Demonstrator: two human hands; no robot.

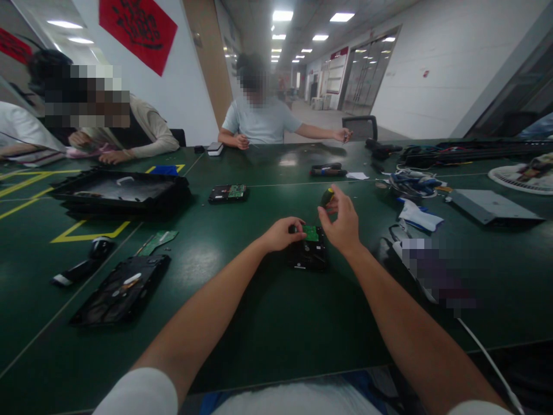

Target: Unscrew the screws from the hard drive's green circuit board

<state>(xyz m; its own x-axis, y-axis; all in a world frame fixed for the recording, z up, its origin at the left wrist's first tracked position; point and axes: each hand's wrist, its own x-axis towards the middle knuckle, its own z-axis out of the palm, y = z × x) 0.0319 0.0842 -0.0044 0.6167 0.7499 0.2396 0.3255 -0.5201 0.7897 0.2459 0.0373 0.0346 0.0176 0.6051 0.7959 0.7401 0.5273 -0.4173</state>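
Tray point(118, 193) sits far left on the green table point(259, 323), with a mouse point(101, 246) and an opened black case point(123, 288) nearer; a loose green board point(158, 242) lies between them. A second drive point(228, 193) sits mid-table, well apart from the work. Left hand point(283, 233) rests on the near-left edge of the drive point(309, 253), fingers curled and pressed onto its top beside the small green PCB point(310, 233), apparently pinning it down. Right hand point(341, 222) hangs just above the drive's right corner, fingers loosely curled around the screwdriver point(327, 197), thumb toward the PCB; how firm the grip is, I can't tell. The tip is hidden behind the fingers, so contact with a screw is unclear. My read: a PCB screw is being worked. To do it well, keep the left hand bearing flat so the drive can't spin, hold the driver upright over the screw, seat the tip fully before turning, and press down to avoid cam-out. Cables point(410, 184) and a grey box point(492, 206) lie right. Two other people sit across the table.
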